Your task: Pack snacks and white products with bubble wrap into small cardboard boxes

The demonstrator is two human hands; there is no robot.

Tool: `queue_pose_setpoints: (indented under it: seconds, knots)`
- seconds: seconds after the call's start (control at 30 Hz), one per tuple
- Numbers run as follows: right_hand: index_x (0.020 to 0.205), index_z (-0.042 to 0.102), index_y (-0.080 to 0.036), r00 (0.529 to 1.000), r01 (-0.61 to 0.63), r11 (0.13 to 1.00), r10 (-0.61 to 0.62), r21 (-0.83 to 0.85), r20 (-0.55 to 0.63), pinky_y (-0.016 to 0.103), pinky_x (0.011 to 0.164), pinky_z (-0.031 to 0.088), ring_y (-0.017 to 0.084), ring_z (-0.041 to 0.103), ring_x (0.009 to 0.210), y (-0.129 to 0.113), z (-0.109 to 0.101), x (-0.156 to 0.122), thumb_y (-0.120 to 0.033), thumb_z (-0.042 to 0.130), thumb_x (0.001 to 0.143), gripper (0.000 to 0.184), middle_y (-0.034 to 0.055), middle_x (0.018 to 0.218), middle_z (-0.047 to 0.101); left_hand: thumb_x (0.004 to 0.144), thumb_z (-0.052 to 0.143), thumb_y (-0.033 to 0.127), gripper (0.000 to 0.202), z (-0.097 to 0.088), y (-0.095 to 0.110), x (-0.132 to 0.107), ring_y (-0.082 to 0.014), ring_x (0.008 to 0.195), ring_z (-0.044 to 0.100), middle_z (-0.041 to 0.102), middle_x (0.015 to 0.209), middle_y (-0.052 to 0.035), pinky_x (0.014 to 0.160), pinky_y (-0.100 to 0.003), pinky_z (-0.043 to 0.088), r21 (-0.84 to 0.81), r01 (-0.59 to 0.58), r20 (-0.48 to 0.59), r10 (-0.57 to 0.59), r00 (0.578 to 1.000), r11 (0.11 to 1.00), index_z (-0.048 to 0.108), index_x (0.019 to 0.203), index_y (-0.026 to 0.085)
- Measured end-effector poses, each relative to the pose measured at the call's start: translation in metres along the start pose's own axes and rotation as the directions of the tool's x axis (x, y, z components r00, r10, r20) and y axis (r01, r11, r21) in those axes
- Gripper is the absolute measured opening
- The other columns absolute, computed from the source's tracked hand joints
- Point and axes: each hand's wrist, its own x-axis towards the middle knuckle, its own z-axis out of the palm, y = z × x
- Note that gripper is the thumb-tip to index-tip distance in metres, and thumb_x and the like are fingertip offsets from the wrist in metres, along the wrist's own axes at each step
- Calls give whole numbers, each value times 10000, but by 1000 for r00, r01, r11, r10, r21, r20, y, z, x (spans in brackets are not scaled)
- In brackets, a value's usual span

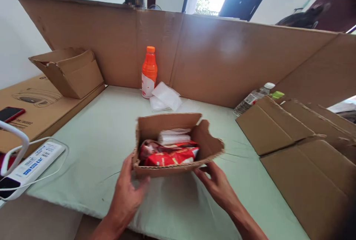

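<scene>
An open-topped cardboard box [167, 172] sits between my hands over the pale green cloth, slightly tilted toward me. Inside it lie a red plastic packet [172, 157] and a roll of clear plastic [174, 137]. My left hand [128, 190] grips the box at its near left corner, thumb in front and the other fingers partly hidden along the side. At the lower right corner, my right hand [216, 183] holds the box from the side and below, with some fingertips out of sight.
Behind the box stand an orange bottle [149, 71] and folded white sheets [167, 97]. Cardboard boxes [303, 166] line the right, beside a clear bottle [254, 97]. At left are another cardboard box [80, 75], a phone [11, 114] and a white power strip [36, 166] with cable. Cardboard panels [222, 58] wall the back.
</scene>
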Motion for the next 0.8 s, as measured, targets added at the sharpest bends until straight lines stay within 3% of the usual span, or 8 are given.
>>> queue_pose_setpoints:
  seconds: [0.1,0.2,0.33,0.47,0.67,0.8]
  knots:
    - [1196,601,-190,993,84,987,-94,134,72,365,745,602,221,729,829,-16,41,30,-457,604,881,413,111,1147,724,805,711,423,652,-44,-17,3,-323,1300,544,582,1347,-131,1110,-514,447,120,30,-119,-16,993,992,488,1373,193]
    - [1275,539,-199,989,87,965,-114,246,98,393,839,598,220,729,885,-19,65,52,-473,645,854,513,140,1303,650,730,789,462,916,-68,-28,13,-346,1405,448,451,1502,-160,1160,-538,387,110,20,-138,-5,990,994,353,1494,206]
    - [1205,549,-202,989,9,963,-49,268,142,398,863,598,255,727,960,-15,78,62,-518,690,815,521,135,1242,670,643,867,465,1228,-74,-33,35,-382,1529,228,199,1657,-181,1237,-578,217,19,-31,-6,31,999,999,127,1595,228]
    - [1136,571,-228,993,-5,969,-24,248,113,389,820,610,272,727,961,-11,85,63,-539,711,799,480,111,1146,708,621,880,434,1332,-70,-32,59,-375,1512,270,227,1638,-201,1234,-556,239,-131,-111,153,130,980,985,14,1607,204]
    - [1150,577,-228,994,36,972,-59,234,93,377,810,599,255,708,945,-17,92,81,-509,696,820,449,105,1107,706,619,872,394,1265,-73,-28,74,-372,1489,303,299,1604,-189,1228,-556,241,-126,-192,51,200,978,973,96,1600,208]
    - [1283,523,-219,975,185,938,-211,292,61,392,869,582,250,666,1058,-53,119,120,-495,684,829,556,121,1221,661,633,850,395,1186,-96,-22,97,-342,1417,409,371,1564,-169,1173,-507,349,-114,-228,-109,215,970,967,158,1582,230]
